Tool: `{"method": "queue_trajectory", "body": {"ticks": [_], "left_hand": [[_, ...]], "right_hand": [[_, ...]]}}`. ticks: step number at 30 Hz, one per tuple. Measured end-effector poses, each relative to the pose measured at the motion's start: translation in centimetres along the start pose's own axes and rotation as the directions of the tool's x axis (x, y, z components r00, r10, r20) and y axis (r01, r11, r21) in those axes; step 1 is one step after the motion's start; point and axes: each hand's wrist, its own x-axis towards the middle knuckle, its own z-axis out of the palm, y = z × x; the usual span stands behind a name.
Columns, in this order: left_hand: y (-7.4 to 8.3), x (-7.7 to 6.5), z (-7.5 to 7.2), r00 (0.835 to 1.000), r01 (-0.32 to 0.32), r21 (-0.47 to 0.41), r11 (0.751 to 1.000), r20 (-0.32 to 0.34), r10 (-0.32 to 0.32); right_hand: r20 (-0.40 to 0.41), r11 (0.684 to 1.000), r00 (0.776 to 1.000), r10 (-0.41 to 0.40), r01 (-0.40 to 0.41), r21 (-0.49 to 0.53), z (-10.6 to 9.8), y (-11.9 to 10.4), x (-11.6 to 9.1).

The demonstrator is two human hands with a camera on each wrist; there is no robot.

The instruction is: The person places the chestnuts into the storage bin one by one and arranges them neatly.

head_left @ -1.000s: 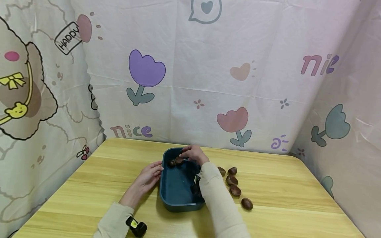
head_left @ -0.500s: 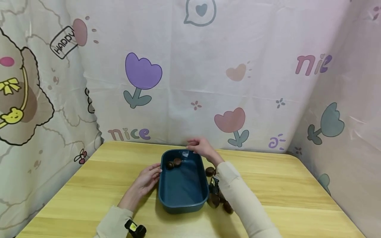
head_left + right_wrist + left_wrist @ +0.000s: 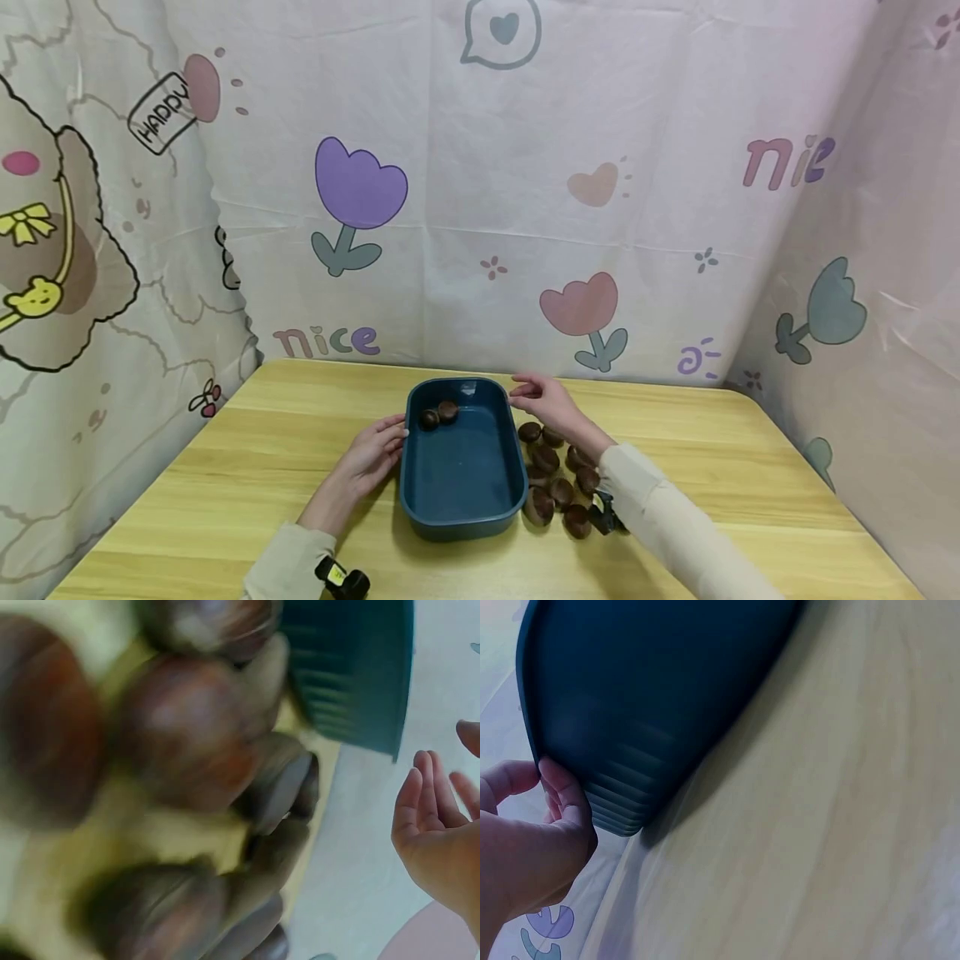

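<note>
The right hand (image 3: 552, 403), thumb and fingers parted, is held beside the far right corner of a dark-blue rectangular tub (image 3: 461, 475). The tub's left wall is touched by the left hand (image 3: 371, 458), fingers relaxed. Two chestnuts (image 3: 447, 411) are contained at the far left; more chestnuts (image 3: 561, 493) are clustered on the table (image 3: 300, 400) at right.

**Sheen, grain and creases**

The teal bin (image 3: 461, 475) looks like smooth moulded plastic with a soft sheen, its outer wall ribbed near one corner. The chestnuts (image 3: 544, 458) have smooth, glossy shells. The tabletop (image 3: 697, 475) shows streaked wood grain under a satin finish. The backdrop (image 3: 480, 183) is thin printed cloth, matt and creased; the sleeves (image 3: 288, 564) look like soft, matt fabric.
</note>
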Motion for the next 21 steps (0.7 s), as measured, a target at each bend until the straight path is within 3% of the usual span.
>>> {"method": "queue_trajectory", "body": {"ticks": [11, 21], "left_hand": [[-0.1, 0.0, 0.2, 1.0, -0.006, -0.006, 1.0, -0.007, 0.006], [0.0, -0.2, 0.1, 1.0, -0.007, -0.009, 1.0, -0.008, 0.007]], "right_hand": [[-0.007, 0.999, 1.0, -0.01, 0.01, -0.047, -3.9, 3.8, -3.3], [0.028, 0.998, 0.999, 0.02, -0.018, -0.054, -5.7, 5.8, -5.7]]}}
